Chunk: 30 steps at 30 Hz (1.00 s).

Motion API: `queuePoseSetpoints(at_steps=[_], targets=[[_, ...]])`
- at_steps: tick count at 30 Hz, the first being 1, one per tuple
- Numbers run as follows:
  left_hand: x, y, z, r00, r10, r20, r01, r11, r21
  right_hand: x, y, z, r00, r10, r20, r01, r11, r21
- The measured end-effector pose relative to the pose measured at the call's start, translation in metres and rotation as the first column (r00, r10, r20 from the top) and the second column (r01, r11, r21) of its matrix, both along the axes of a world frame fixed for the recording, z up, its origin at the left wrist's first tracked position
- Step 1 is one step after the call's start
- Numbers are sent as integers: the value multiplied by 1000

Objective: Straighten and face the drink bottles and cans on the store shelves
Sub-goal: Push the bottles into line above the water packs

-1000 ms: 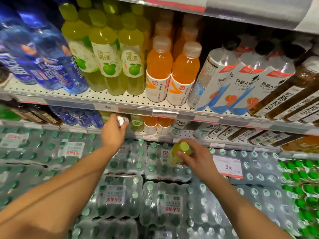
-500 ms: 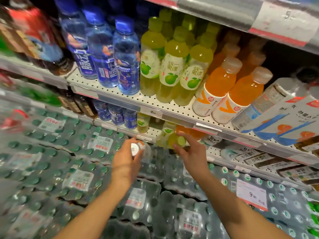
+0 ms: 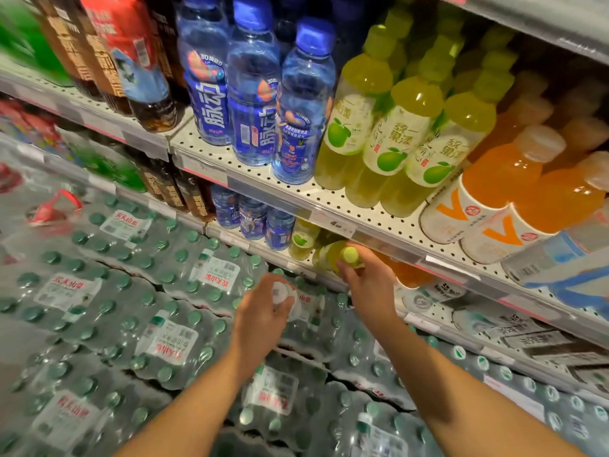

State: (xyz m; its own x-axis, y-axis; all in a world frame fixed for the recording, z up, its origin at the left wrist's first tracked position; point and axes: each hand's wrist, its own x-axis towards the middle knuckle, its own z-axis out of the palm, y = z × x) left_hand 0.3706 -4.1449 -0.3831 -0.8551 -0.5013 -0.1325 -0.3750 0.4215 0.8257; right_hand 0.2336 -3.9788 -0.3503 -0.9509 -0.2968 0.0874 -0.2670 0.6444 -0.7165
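Left of the green bottle [image 3: 339, 258], the left hand [image 3: 260, 321] curls its fingers round a white-capped bottle [image 3: 283, 296], off the shelf. The right hand [image 3: 370, 282] pinches the green bottle's neck at the lower shelf's [image 3: 263, 247] front edge, tilted. Above it, rows look faced; both held bottles need placing, I judge.

Both forearms outstretched, left grip [image 3: 263, 311] and right grip [image 3: 369, 278] curled, each clasping something.
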Motion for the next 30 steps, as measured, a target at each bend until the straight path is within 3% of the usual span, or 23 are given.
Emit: queuePoseSetpoints(at_steps=[6, 9, 12, 15, 20, 24, 28, 30], targets=[[-12, -10, 2, 996, -91, 12, 91, 996, 7, -24, -15, -18, 994, -53, 99, 27, 968, 248], [-13, -10, 3, 992, -122, 13, 122, 992, -11, -37, -26, -7, 971, -56, 232, -35, 928, 371], [-15, -7, 4, 989, -143, 25, 144, 988, -47, -47, -30, -6, 921, -94, 379, -63, 922, 381], [-16, -3, 5, 985, -167, 37, 169, 983, -75, -52, -33, -6, 914, -60, 401, -132, 891, 435], [-20, -1, 1, 979, -187, 78, 194, 975, -107, -70, -48, -14, 907, -124, 402, -181, 748, 639], [-23, 4, 0, 976, -175, 128, 189, 975, -113, -78, -56, -11, 815, -170, 554, -218, 796, 565], [-25, 8, 1, 972, -182, 148, 199, 973, -114, -73, -53, 10, 818, -72, 571, -310, 780, 544], [-25, 12, 4, 973, -178, 146, 199, 969, -149, -63, -45, 11, 872, 2, 489, -302, 790, 534]])
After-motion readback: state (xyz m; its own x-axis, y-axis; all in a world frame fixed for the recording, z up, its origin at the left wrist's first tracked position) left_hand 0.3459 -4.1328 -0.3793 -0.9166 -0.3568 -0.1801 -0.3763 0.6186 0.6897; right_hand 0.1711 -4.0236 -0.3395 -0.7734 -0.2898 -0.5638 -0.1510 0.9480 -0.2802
